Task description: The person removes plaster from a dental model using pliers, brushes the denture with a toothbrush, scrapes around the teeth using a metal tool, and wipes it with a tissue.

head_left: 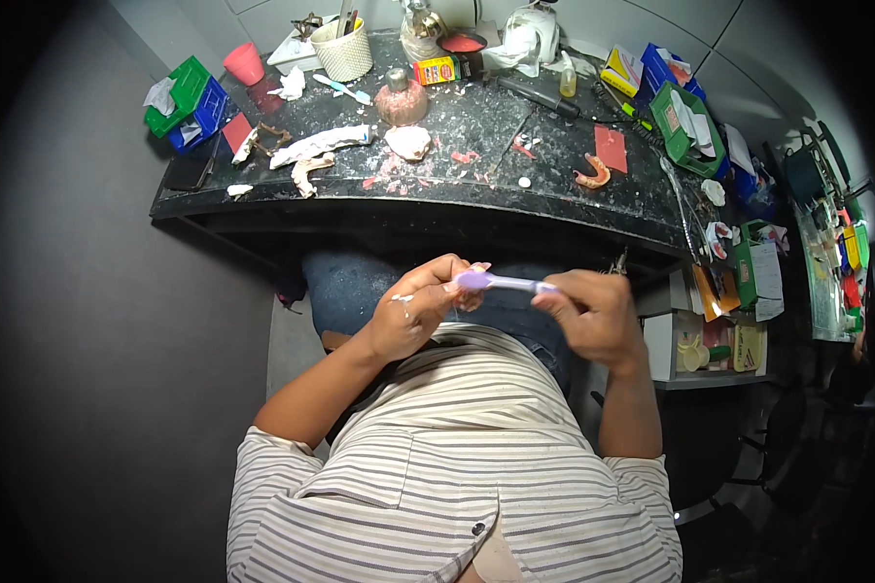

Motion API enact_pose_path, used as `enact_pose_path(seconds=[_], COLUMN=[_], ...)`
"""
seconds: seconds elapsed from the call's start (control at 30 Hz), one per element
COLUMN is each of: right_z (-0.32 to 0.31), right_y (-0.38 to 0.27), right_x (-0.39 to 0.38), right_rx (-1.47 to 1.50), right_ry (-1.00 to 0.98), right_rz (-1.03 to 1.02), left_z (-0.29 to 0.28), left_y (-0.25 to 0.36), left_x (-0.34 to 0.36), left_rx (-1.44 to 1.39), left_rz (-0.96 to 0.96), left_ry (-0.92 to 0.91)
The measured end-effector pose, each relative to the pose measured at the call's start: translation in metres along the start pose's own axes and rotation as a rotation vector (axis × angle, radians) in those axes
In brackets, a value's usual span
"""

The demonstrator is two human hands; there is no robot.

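Over my lap, my right hand (593, 309) is closed around one end of a purple and white toothbrush (512, 284). Its wide purple end lies against the fingers of my left hand (420, 303). That hand is closed too, pinching a small pinkish piece (480, 266) that the fingers mostly cover; its exact kind is unclear. White paste or foam clings to the back of my left hand near the thumb. Both hands are in front of the workbench's near edge, below its top.
The black workbench (554, 189) is dusted with white and pink powder. On it lie a denture-shaped arch (593, 173), a white plaster lump (408, 143), a blue-and-white toothbrush (342, 88) and pink sheets (611, 149). Green bins (688, 131) stand at the right; an open drawer (705, 374) juts out below.
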State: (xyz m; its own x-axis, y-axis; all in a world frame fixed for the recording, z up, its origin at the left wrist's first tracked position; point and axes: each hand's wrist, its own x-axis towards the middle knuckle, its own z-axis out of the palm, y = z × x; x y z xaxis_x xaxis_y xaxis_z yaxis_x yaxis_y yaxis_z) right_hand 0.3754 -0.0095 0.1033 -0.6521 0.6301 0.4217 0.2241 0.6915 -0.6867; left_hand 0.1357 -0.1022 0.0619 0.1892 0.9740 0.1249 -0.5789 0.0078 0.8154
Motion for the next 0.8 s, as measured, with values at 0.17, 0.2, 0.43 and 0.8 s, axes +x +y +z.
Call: enact_pose_path(seconds=[0.17, 0.2, 0.43, 0.8], right_z=[0.006, 0.007, 0.016, 0.023], right_y=[0.009, 0.012, 0.018, 0.009], right_x=[0.006, 0.004, 0.006, 0.007], right_rx=[-0.305, -0.306, -0.398, -0.364], right_ry=[0.196, 0.194, 0.182, 0.066], right_rz=[-0.027, -0.024, -0.064, -0.088], left_z=[0.001, 0.001, -0.006, -0.017], left_y=[0.001, 0.000, -0.006, -0.012], left_x=[0.010, 0.011, 0.016, 0.014], left_rx=[-0.428, -0.430, -0.807, -0.704], left_rz=[-0.087, -0.089, -0.155, -0.114], left_ry=[0.056, 0.056, 0.018, 0.109])
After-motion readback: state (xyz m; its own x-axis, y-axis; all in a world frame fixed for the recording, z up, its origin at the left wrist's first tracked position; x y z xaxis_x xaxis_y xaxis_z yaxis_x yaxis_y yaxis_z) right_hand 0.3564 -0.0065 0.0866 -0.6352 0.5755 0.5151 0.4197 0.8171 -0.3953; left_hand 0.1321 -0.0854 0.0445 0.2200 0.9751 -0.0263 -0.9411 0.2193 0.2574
